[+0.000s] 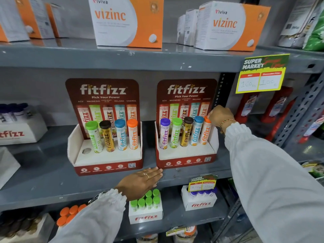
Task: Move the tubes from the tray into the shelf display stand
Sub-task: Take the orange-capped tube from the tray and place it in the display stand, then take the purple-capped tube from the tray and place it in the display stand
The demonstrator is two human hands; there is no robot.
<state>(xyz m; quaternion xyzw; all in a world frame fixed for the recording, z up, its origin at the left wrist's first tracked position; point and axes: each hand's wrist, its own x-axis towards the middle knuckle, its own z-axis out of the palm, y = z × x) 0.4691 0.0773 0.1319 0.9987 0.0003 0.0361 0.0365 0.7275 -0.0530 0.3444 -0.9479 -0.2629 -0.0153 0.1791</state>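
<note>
Two maroon fitfizz display stands sit on the middle shelf. The right stand (185, 162) holds several tubes in a row: purple, green, brown, blue and orange. My right hand (221, 115) grips the cap of the orange tube (205, 133) in its rightmost slot. The left stand (107, 168) holds green, brown, blue and orange tubes, with its leftmost hole (86, 151) empty. My left hand (141, 181) lies flat with fingers together on the shelf edge between the stands, holding nothing. On the shelf below stand white fitfizz trays with green-capped tubes (146, 201), orange-capped tubes (70, 214) and purple-capped tubes (201, 193).
White and orange vizinc boxes (128, 21) line the top shelf. A yellow supermarket price tag (261, 74) hangs from the upper shelf edge at right. Red bottles (249, 104) stand in the neighbouring bay. Another fitfizz tray (19, 130) sits far left on the middle shelf.
</note>
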